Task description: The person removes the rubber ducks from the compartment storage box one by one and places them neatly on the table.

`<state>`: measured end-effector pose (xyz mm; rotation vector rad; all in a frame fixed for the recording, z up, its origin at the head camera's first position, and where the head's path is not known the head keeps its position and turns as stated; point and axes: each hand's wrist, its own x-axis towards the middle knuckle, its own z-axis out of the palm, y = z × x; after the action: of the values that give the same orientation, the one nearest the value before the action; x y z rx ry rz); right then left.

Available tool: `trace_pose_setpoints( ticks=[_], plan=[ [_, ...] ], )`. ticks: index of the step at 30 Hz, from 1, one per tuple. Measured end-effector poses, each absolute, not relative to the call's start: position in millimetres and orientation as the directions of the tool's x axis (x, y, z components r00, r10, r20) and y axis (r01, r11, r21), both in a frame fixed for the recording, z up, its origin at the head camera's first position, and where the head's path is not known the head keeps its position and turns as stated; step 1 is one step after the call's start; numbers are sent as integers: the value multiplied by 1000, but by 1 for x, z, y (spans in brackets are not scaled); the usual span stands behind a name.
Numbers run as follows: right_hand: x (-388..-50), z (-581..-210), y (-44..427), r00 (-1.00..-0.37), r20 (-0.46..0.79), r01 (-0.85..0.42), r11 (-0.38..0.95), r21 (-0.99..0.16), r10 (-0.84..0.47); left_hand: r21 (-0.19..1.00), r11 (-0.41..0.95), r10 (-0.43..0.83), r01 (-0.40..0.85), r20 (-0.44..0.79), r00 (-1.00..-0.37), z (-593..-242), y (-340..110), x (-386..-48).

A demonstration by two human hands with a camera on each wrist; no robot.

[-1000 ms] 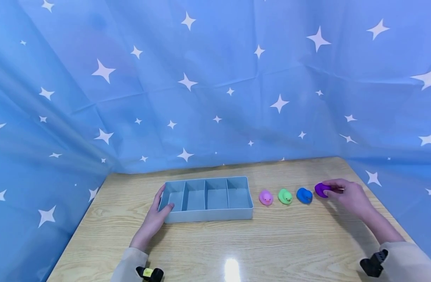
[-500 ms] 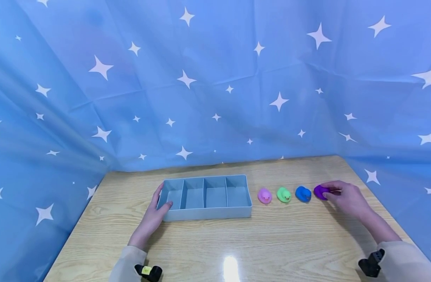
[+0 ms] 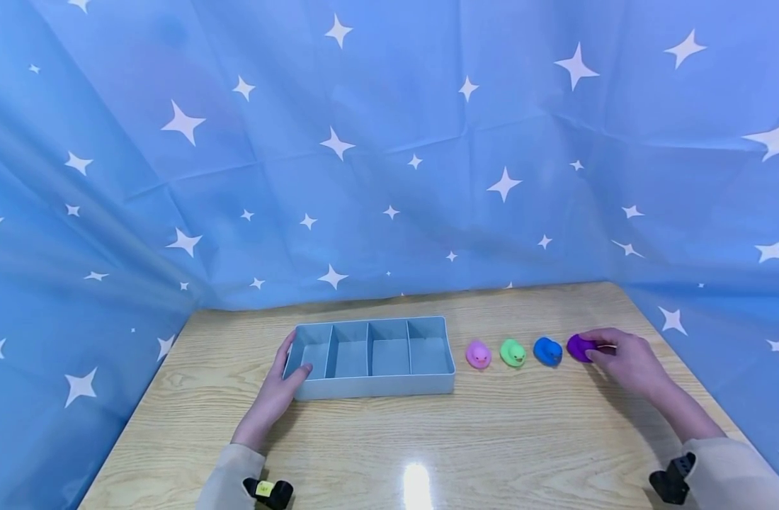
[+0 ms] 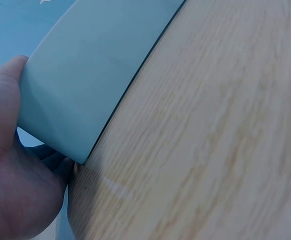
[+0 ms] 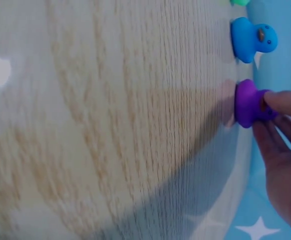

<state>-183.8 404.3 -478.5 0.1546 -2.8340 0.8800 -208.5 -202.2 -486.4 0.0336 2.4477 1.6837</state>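
Observation:
A grey-blue divided box (image 3: 373,386) sits on the wooden table, its row of compartments bare inside. My left hand (image 3: 276,397) grips its left end, the thumb at the front rim and the fingers along the end wall; in the left wrist view, the hand (image 4: 10,150) wraps the box's corner (image 4: 85,80). At the right, my right hand (image 3: 632,361) pinches a purple rubber duck (image 3: 578,348) by its head. The right wrist view has that purple duck (image 5: 246,104) standing on the table, thumb and fingers on either side of its head.
Left of the purple duck, a blue duck (image 3: 547,351), a green duck (image 3: 513,353) and a pink duck (image 3: 478,355) stand in a row between it and the box. A blue star-patterned cloth (image 3: 389,142) hangs behind and beside the table (image 3: 491,439).
The camera view has shifted slightly since the first frame. Both hands keep their places, the left on the box and the right on the purple duck.

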Motion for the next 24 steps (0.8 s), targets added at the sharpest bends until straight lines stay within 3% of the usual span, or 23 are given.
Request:
trace_pose_setpoints(
  ticks=[12,24],
  plan=[
    [-184,-479,406,-972,223,-183,821,-541,-71,923,370,103,-101,-149,-983,-500,-205,-218],
    [-180,-470,402,-991,128,-115,790,-602,-46,913,402,91,-71,-117,-989,-497,-205,-213]
  ],
)
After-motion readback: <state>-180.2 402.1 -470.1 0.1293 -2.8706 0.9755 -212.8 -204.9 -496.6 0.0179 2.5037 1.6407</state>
